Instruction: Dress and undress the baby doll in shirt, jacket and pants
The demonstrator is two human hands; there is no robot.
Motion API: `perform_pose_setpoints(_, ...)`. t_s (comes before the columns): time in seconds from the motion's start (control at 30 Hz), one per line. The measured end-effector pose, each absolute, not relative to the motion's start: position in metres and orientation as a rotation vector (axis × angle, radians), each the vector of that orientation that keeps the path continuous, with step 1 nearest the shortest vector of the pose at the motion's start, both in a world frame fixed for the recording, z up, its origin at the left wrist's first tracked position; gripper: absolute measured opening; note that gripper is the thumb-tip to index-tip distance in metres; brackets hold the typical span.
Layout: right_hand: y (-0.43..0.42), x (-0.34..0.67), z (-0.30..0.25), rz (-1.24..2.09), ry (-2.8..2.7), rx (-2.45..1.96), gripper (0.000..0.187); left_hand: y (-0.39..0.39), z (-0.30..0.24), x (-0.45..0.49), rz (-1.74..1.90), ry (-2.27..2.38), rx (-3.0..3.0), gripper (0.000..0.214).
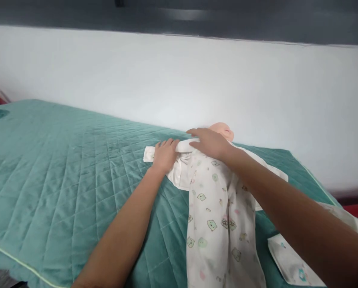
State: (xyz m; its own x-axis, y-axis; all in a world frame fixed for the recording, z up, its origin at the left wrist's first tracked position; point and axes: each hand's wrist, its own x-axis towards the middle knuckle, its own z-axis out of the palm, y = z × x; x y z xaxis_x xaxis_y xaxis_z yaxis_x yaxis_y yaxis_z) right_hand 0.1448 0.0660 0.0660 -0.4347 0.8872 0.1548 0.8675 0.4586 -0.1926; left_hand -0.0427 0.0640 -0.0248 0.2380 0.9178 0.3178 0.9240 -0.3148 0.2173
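A baby doll lies on its back on the bed, its head [222, 130] close to the wall and partly behind my right hand. White baby clothing [212, 208] with small green animal prints covers the body and runs down toward me. One white sleeve [149, 154] stretches out to the left. My left hand [166, 155] is closed over this sleeve near its cuff, fingers curled across the fabric. At the doll's shoulder, my right hand [211, 143] rests with thumb and fingers apart, touching the upper part of the sleeve. Its palm side is hidden.
A green quilted bedspread [61, 172] with pale piping lies under everything. On the right, below my forearm, is a folded white printed cloth or pack [293, 260], with more white material [347, 218] beside it. A white wall [121, 76] rises behind the bed.
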Motion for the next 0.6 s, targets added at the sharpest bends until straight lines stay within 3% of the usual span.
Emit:
perform_pose_setpoints(0.2,0.013,0.249,0.022,0.112,-1.614,-1.748,0.038,0.065,-0.028,-0.05,-0.575,-1.878,-2.352,0.042)
perform_pose_setpoints(0.33,0.0,0.28,-0.022,-0.055,-1.707,-1.804,0.044,0.066,-0.032,-0.05,-0.535,-1.904,-2.315,0.046)
perform_pose_setpoints(0.47,0.003,0.286,-0.028,-0.125,-1.719,-1.798,0.052,0.058,-0.032,-0.053,-0.545,-1.898,-2.287,0.054)
perform_pose_setpoints(0.6,0.008,0.302,-0.027,-0.145,-1.396,-1.832,0.052,0.031,-0.019,-0.05,-0.82,-1.7,-2.356,0.046)
